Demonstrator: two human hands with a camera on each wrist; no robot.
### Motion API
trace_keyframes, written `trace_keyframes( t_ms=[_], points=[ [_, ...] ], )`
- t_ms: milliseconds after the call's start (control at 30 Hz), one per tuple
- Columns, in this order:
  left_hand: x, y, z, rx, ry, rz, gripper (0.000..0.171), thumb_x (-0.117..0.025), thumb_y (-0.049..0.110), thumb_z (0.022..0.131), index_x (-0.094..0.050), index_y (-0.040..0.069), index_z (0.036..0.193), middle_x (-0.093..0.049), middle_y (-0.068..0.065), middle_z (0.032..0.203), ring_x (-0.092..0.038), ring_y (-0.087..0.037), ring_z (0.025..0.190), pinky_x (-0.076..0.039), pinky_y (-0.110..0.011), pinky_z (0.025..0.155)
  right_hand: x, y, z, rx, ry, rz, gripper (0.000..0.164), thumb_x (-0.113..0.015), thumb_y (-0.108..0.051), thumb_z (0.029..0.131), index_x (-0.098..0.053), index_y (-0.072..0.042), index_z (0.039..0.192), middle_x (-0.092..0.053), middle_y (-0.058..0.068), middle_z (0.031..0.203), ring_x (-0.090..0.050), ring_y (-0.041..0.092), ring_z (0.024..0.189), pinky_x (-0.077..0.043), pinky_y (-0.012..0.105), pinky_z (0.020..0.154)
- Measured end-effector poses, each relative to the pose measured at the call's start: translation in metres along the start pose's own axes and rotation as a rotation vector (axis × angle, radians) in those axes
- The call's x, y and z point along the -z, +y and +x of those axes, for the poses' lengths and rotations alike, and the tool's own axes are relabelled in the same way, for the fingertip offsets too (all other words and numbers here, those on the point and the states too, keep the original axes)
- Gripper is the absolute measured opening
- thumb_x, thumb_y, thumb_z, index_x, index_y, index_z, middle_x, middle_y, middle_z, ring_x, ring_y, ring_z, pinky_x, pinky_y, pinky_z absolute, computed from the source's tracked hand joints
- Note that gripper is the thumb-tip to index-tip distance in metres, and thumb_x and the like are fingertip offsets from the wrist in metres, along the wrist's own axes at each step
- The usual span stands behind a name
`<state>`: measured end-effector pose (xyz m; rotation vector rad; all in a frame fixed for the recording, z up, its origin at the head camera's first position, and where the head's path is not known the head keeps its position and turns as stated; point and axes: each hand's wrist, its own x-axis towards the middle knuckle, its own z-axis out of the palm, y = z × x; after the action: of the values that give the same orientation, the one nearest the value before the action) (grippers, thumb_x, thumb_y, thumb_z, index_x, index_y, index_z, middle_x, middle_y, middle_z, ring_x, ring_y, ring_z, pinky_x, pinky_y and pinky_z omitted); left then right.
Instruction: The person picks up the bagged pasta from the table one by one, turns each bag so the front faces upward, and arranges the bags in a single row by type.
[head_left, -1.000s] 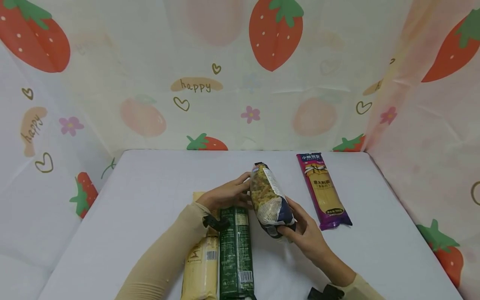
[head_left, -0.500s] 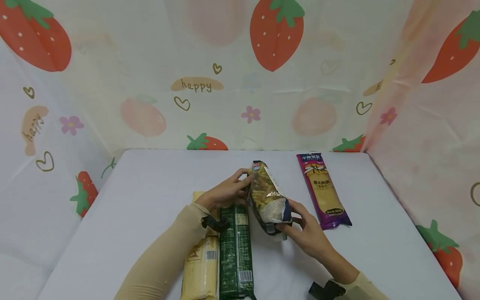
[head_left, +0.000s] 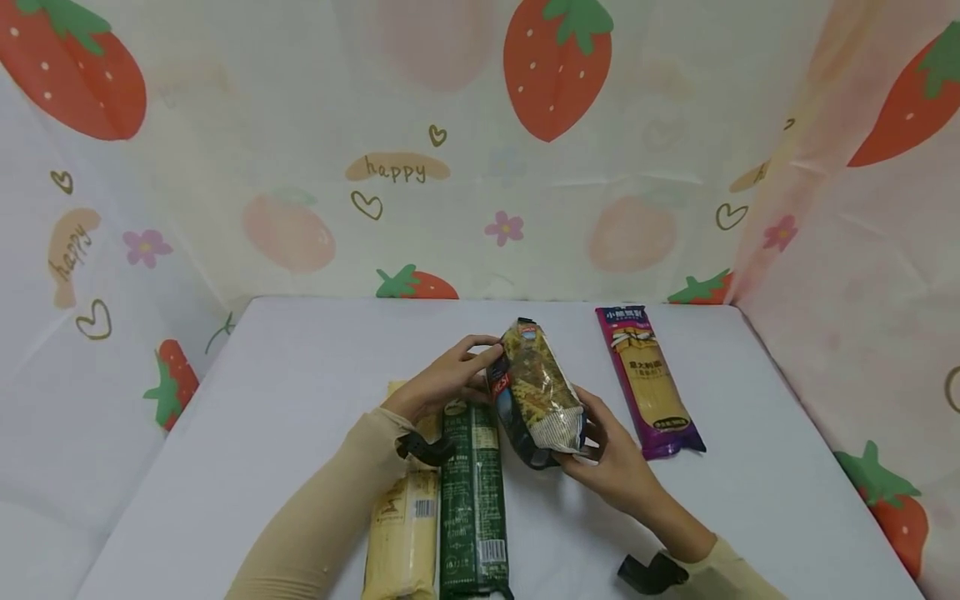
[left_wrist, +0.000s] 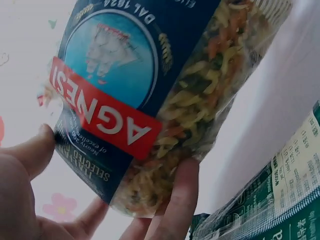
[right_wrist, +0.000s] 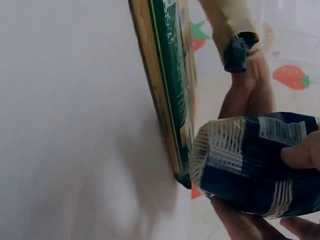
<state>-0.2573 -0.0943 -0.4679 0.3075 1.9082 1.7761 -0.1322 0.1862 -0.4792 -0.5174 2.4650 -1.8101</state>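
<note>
Pair lying down: the yellow packet (head_left: 401,533) and green packet (head_left: 472,508), side by side toward the near edge of the table (head_left: 315,358); these look already placed.
Bag in the air: the Agnesi pasta bag (head_left: 536,387), tilted, between green packet and purple pack, seemingly off the table and not yet laid down.
Pack apart: the purple spaghetti pack (head_left: 648,379), toward the far right corner, untouched.
Far-end grip: left hand (head_left: 446,377), thumb and fingers clamped on the bag.
Near-end grip: right hand (head_left: 618,460), clamped round the bag's base.
</note>
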Motion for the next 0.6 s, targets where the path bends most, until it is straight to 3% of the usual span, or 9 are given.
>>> trace_keyframes(
  t_ms=[167,300,467,600],
  points=[
    [0.004,0.001,-0.008,-0.035,0.026,-0.03,0.06,-0.053,0.034,0.116,-0.034,0.01,0.168,-0.045,-0.025,0.157,-0.064,-0.041,0.129,-0.057,-0.053,0.106,-0.004,0.0,0.003,0.008,-0.002,0.097,0.091,-0.078,0.01,0.091,-0.031,-0.011,0.167,-0.04,0.025,0.161,-0.05,0.051,0.14,-0.06,0.032,0.099],
    [0.01,-0.003,-0.012,-0.063,-0.004,-0.064,0.061,-0.057,0.022,0.115,-0.031,0.008,0.169,-0.036,-0.02,0.168,-0.054,-0.039,0.141,-0.048,-0.05,0.117,-0.004,-0.002,0.003,-0.003,0.028,0.131,0.086,-0.077,0.008,0.094,-0.032,-0.008,0.165,-0.038,0.023,0.163,-0.042,0.047,0.146,-0.054,0.023,0.105],
    [0.016,-0.007,-0.016,-0.086,-0.029,-0.066,0.069,-0.063,0.017,0.111,-0.028,0.011,0.17,-0.024,-0.017,0.173,-0.04,-0.039,0.154,-0.039,-0.042,0.125,-0.006,-0.005,0.004,-0.038,0.06,0.177,0.082,-0.074,0.008,0.096,-0.032,-0.005,0.165,-0.036,0.023,0.164,-0.035,0.043,0.152,-0.05,0.022,0.108],
    [0.018,-0.004,-0.018,-0.054,-0.049,-0.074,0.068,-0.06,0.021,0.113,-0.026,0.02,0.171,-0.029,-0.021,0.17,-0.042,-0.044,0.152,-0.042,-0.05,0.123,-0.011,-0.008,0.004,-0.058,0.063,0.263,0.084,-0.072,0.008,0.097,-0.028,-0.005,0.167,-0.034,0.022,0.164,-0.037,0.033,0.15,-0.053,0.025,0.106]
  ],
)
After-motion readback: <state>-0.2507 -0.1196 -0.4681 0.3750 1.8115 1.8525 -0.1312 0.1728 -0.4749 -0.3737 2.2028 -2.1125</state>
